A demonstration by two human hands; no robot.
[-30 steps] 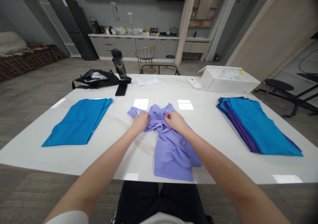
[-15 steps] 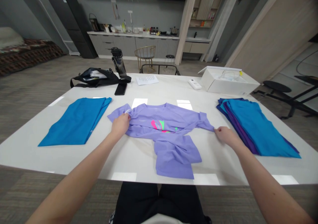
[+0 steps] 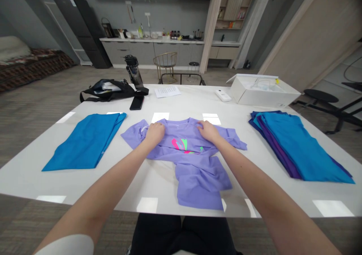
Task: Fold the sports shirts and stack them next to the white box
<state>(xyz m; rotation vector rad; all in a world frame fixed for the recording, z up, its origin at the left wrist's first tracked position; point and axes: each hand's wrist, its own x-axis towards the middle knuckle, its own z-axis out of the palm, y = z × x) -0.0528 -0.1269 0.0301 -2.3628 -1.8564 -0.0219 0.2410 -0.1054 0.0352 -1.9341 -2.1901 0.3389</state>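
A lilac T-shirt point(image 3: 195, 164) with a pink and green print lies spread on the white table point(image 3: 158, 179), front up, its lower half rumpled and hanging toward the near edge. My left hand point(image 3: 154, 131) rests on the shirt's left shoulder with fingers curled into the fabric. My right hand point(image 3: 207, 130) lies on the right shoulder beside the collar, fingers pressed onto the cloth.
A folded blue shirt point(image 3: 85, 142) lies at the left. A stack of blue and purple shirts point(image 3: 296, 147) lies at the right. Farther back are a black bag point(image 3: 109, 89), a phone point(image 3: 137, 102), a bottle point(image 3: 132, 71), a paper sheet point(image 3: 167, 91) and a white box point(image 3: 263, 91).
The bunched shirt was pulled open sideways by both hands. Then both hands came back inward from the sleeves to the shoulders near the collar.
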